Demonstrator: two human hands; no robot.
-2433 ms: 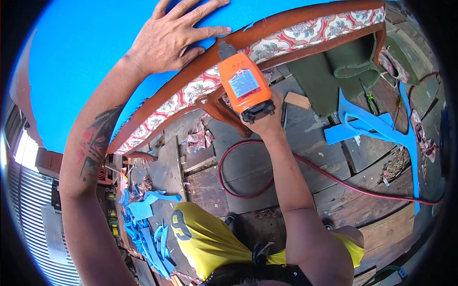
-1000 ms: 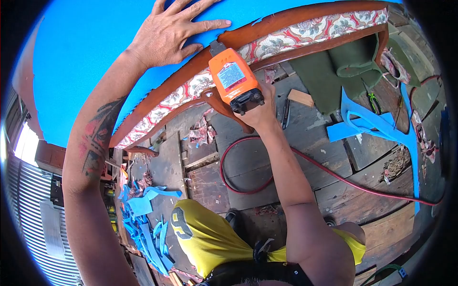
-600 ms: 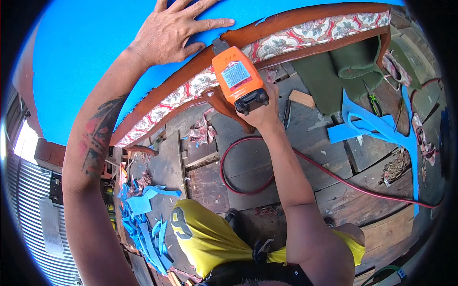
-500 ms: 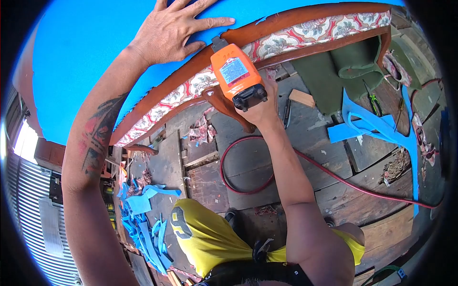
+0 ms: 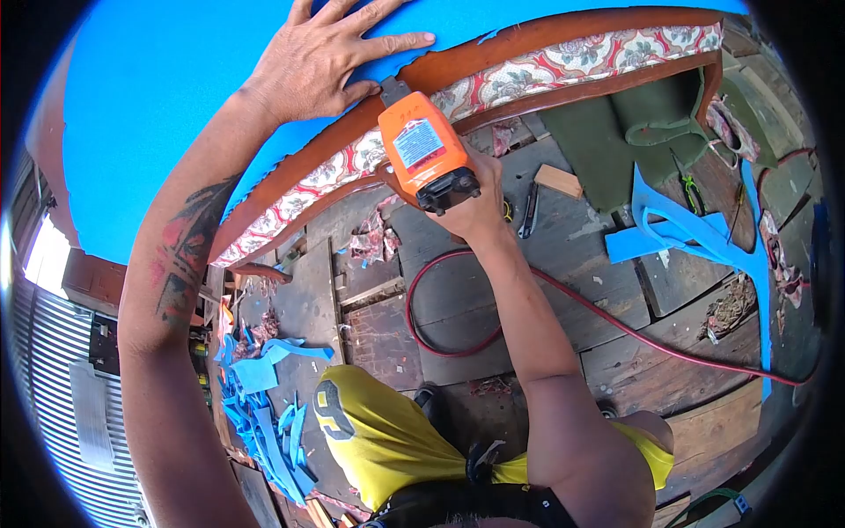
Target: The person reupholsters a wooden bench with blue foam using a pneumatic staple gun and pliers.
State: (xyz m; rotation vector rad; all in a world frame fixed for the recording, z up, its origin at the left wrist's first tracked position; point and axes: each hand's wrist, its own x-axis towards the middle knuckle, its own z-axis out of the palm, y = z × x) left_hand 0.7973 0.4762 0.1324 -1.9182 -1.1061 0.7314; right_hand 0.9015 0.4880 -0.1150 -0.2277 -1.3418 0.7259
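My left hand (image 5: pixel 321 57) lies flat with fingers spread on a bright blue foam sheet (image 5: pixel 158 114) that covers the seat. Wrapped round the handle of an orange staple gun (image 5: pixel 427 145), my right hand (image 5: pixel 484 198) holds its nose at the foam's edge, close to my left thumb. That edge runs along the brown wooden seat rail (image 5: pixel 546 31), above a strip of floral fabric (image 5: pixel 572 62). The gun partly hides a curved wooden leg behind it.
A red air hose (image 5: pixel 607 321) loops over the plank floor. Blue foam offcuts (image 5: pixel 264 414) lie in a pile at left, with longer strips (image 5: pixel 678 224) at right. Green fabric (image 5: pixel 590 150), a wood block (image 5: pixel 557 181), a utility knife (image 5: pixel 529 211) and green-handled pliers (image 5: pixel 694 194) lie nearby.
My right hand has shifted the staple gun slightly left along the foam's edge, nearer my left thumb. My left hand stays in place.
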